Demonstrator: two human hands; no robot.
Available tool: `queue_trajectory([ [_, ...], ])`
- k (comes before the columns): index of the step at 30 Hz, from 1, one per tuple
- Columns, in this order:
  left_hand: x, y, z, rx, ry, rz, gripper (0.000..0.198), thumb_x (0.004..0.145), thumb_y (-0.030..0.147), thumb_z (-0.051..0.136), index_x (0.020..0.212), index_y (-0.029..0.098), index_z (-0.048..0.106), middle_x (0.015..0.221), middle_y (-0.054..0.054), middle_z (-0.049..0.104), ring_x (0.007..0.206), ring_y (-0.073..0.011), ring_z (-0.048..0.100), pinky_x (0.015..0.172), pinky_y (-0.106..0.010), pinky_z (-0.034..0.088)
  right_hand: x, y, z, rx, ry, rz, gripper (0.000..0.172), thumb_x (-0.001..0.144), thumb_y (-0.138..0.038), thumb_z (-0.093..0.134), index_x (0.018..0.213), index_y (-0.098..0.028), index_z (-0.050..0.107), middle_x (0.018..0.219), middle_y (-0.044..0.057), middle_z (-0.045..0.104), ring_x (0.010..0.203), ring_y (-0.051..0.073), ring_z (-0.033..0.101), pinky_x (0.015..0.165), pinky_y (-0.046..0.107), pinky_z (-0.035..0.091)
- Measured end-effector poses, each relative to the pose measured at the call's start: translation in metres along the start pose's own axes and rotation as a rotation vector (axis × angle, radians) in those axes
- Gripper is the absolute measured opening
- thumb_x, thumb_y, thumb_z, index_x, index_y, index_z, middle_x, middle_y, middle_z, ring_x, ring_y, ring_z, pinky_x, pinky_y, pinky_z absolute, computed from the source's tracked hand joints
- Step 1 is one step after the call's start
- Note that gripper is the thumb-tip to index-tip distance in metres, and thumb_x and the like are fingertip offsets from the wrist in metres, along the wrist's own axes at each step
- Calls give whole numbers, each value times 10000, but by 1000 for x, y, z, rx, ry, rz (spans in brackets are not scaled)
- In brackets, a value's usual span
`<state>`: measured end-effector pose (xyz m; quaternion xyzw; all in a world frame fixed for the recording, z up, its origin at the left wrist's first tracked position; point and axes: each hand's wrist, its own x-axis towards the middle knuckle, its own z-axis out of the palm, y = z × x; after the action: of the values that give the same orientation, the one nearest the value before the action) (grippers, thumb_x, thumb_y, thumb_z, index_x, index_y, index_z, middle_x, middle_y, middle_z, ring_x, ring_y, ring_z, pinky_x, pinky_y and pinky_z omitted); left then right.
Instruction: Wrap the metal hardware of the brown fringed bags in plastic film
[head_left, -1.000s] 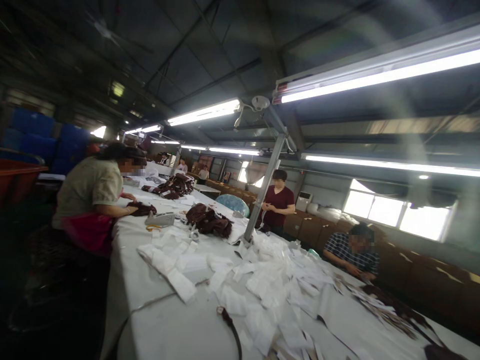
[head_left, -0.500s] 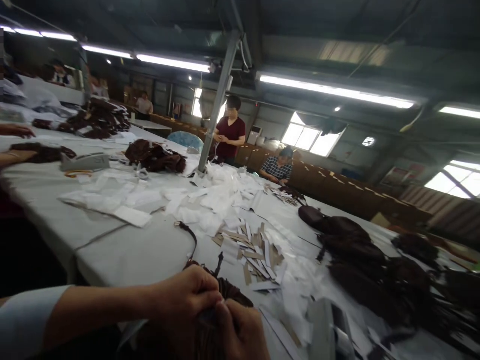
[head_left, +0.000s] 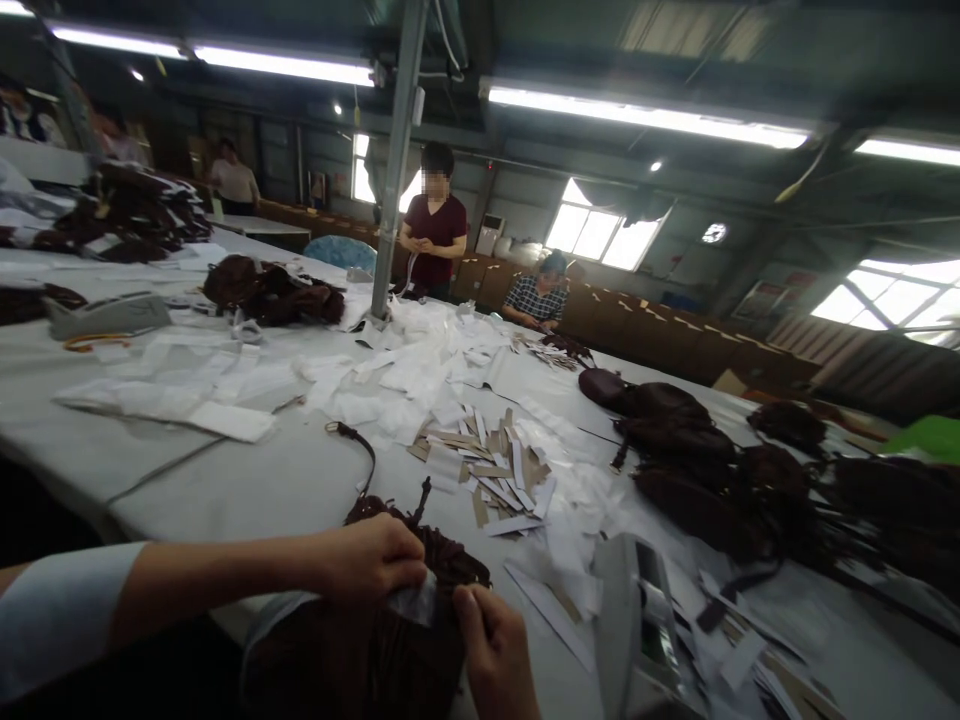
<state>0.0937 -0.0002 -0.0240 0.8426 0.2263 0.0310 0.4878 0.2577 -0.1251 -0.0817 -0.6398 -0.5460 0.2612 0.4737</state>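
"White worktable (head_left: 277, 500) before us?"

"Yes, spread wide, with dark brown bags (head_left: 690, 460) heaped toward four o'clock."

"And our fringed bag (head_left: 420, 655)?"

"At six o'clock, beneath our hands; the grey tape dispenser (head_left: 619, 620) stands at five."

"Our grip?"

"Our left hand (head_left: 371, 560) pinches clear plastic (head_left: 415, 602); our right hand (head_left: 496, 640) curls at the bag's side, and we cannot tell whether it clamps anything."

past the left hand (head_left: 379, 555), bare tabletop (head_left: 262, 490) gave room to slide outward, edged by the strap (head_left: 370, 455). ahead, card strips (head_left: 502, 470) littered the way; beside the right hand (head_left: 495, 640), the grey device (head_left: 619, 610) stood as a barrier, dark bags (head_left: 675, 435) beyond it.
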Motion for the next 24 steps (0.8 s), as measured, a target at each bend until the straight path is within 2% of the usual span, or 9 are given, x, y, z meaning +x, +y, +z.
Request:
queue_trajectory([
  [2,9,10,3,-69,10,43,362,873,385,479,584,174,426,533,55,348,526,-94,306,479,-223,249,6,-11,2,7,0,-42,474,921,-517,383,561,-214,330,531,-47,333,503,99,327,472,245,243],
  [4,14,11,1,-147,28,50,393,880,434,469,589,175,417,546,54,332,529,-93,292,474,-223,236,6,-7,4,20,35,-72,441,944,-473,357,604,-205,443,563,-29,436,536,115,424,500,238,311],
  [6,14,4,-4,-181,10,1,428,869,501,475,599,174,426,551,56,315,520,-88,274,462,-222,219,0,12,4,-4,54,-104,377,957,-429,348,752,-209,575,695,2,578,666,150,552,611,250,412],
  [8,10,-8,-9,-198,-66,-107,431,835,549,510,636,167,481,552,57,334,502,-85,276,443,-216,213,-11,37,3,-103,41,-138,272,946,-386,404,895,-238,625,892,28,655,861,193,612,779,306,455],
  [11,1,-24,-10,-187,-195,-272,327,736,483,636,753,159,593,593,38,472,512,-101,379,435,-202,257,-29,70,3,-294,7,-167,150,910,-323,497,911,-271,638,1091,36,656,1047,241,595,930,405,424],
  [15,-5,-31,-7,-53,-196,-336,255,640,383,704,710,165,592,603,33,523,547,-118,443,443,-194,275,-46,86,10,-382,-50,-272,170,890,-286,544,1047,-296,609,1185,24,646,1174,266,544,973,443,396],
  [19,-5,-23,-11,-88,-268,-335,217,662,352,676,735,167,589,591,46,503,520,-107,422,438,-192,274,-46,77,14,-304,35,-184,131,922,-244,477,895,-268,603,937,-2,685,1078,247,580,1029,475,294],
  [22,-3,-13,-14,-151,-300,-261,187,717,318,632,821,163,622,634,36,528,551,-112,444,468,-193,297,-36,64,5,-151,105,-102,229,952,-287,420,790,-239,576,805,-3,644,845,189,602,966,407,352],
  [24,0,-5,-11,-160,-314,-206,167,761,318,599,814,161,615,630,34,517,553,-110,438,479,-196,302,-29,52,-3,-87,89,-75,277,959,-310,411,747,-229,570,745,-6,619,752,168,573,903,367,386],
])
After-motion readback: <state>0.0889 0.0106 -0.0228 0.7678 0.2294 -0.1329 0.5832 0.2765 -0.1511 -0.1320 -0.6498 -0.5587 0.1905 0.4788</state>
